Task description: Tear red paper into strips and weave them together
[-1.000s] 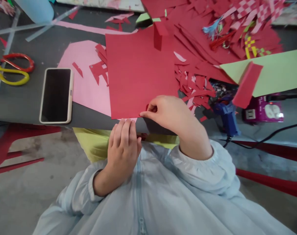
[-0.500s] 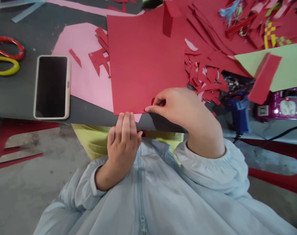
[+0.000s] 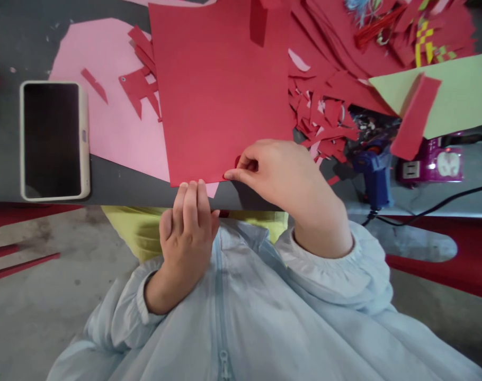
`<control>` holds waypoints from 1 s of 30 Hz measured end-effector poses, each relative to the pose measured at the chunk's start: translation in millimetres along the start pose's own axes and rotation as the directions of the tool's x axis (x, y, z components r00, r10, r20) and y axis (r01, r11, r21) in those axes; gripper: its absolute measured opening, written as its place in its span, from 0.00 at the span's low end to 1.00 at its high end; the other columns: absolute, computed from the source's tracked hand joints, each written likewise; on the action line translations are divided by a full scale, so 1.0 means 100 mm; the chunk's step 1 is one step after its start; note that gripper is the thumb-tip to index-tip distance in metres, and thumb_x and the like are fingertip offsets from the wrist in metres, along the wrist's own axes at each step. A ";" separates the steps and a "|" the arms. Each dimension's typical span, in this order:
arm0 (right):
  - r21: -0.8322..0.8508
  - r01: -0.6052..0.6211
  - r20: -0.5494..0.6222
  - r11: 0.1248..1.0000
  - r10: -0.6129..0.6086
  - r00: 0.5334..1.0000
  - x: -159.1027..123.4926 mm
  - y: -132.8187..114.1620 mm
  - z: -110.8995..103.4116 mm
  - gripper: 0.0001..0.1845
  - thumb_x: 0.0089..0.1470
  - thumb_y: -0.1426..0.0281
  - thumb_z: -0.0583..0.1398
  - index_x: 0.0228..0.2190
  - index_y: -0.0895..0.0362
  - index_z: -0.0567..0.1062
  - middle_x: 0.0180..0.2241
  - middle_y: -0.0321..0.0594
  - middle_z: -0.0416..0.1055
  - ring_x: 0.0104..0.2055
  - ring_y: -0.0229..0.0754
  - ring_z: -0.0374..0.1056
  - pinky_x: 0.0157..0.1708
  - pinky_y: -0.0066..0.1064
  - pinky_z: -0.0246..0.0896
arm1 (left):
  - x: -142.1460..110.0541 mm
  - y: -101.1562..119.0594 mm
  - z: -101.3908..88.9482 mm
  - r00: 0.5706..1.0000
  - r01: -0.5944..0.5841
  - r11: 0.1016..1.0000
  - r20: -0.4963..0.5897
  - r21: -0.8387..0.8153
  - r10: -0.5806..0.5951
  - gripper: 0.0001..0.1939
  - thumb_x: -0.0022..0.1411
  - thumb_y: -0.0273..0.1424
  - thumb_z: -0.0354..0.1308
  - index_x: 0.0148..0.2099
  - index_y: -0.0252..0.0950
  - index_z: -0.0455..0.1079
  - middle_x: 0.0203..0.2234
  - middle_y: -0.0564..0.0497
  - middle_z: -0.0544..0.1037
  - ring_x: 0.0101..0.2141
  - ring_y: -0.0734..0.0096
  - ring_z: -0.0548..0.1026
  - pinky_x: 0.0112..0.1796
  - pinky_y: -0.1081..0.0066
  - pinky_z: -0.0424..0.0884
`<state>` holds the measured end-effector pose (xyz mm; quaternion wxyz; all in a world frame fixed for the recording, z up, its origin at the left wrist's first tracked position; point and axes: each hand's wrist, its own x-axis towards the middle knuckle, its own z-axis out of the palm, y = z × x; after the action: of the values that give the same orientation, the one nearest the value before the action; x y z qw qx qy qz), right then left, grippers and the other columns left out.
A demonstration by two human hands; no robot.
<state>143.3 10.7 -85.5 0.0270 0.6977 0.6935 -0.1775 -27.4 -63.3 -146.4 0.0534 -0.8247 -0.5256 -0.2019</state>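
A large sheet of red paper point(image 3: 221, 90) lies on the dark table, its near edge close to the table's front edge. My right hand point(image 3: 278, 172) pinches that near edge between thumb and forefinger. Just left of it, my left hand point(image 3: 187, 233) lays its straight fingertips on the same edge, with the thumb apart and off the paper. Under the sheet's left side is pink paper point(image 3: 117, 143). A red paper fish cutout point(image 3: 137, 87) with a small eye lies on the pink paper, next to the red sheet.
A phone point(image 3: 52, 140) lies at left. Red paper scraps point(image 3: 324, 116) are heaped right of the sheet. Further right are a blue glue gun point(image 3: 374, 177), a folded red strip point(image 3: 416, 119), pale green paper point(image 3: 459, 100) and a purple power socket box point(image 3: 431, 166) with a black cable.
The view has shifted, so the table things appear further left and slightly higher, and the scissors have nearly left the picture. Both hands keep their places on the red paper's edge.
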 end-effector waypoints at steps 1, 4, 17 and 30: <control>-0.001 0.002 -0.004 1.000 -0.002 1.000 0.00 0.00 0.00 0.15 0.58 0.59 0.61 0.28 0.55 0.80 0.32 0.42 0.78 0.33 0.43 0.69 0.30 0.33 0.50 | 0.00 0.00 -0.01 1.000 0.009 1.000 0.011 -0.012 -0.009 0.29 0.70 0.38 0.53 0.67 0.28 0.60 0.55 0.36 0.75 0.55 0.54 0.74 0.48 0.63 0.59; -0.004 0.017 -0.013 1.000 -0.017 1.000 -0.02 0.01 0.02 0.15 0.59 0.60 0.60 0.29 0.55 0.80 0.33 0.42 0.77 0.34 0.44 0.69 0.31 0.33 0.51 | 0.02 0.00 -0.03 0.999 0.026 0.999 0.039 -0.030 -0.025 0.29 0.70 0.41 0.53 0.67 0.32 0.61 0.56 0.38 0.75 0.55 0.55 0.73 0.47 0.63 0.59; -0.012 0.048 -0.018 0.999 -0.048 0.999 -0.05 0.01 0.02 0.14 0.60 0.61 0.59 0.31 0.55 0.79 0.35 0.43 0.77 0.38 0.46 0.71 0.34 0.34 0.56 | 0.05 0.05 -0.04 0.994 -0.028 0.996 0.110 0.088 0.018 0.28 0.69 0.47 0.52 0.65 0.41 0.65 0.56 0.36 0.73 0.56 0.51 0.72 0.46 0.60 0.59; 0.129 0.216 -0.233 0.968 -0.183 0.955 -0.31 0.42 0.04 0.09 0.59 0.64 0.62 0.31 0.52 0.82 0.34 0.41 0.77 0.37 0.45 0.70 0.37 0.37 0.61 | -0.03 -0.05 -0.02 0.996 -0.039 0.996 0.083 0.081 0.032 0.31 0.67 0.42 0.57 0.67 0.36 0.62 0.56 0.35 0.73 0.57 0.50 0.71 0.52 0.59 0.57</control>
<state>184.4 -21.5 -89.6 -0.1213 0.6392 0.7437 -0.1538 -33.2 -64.4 -146.9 0.0697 -0.8385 -0.5206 -0.1451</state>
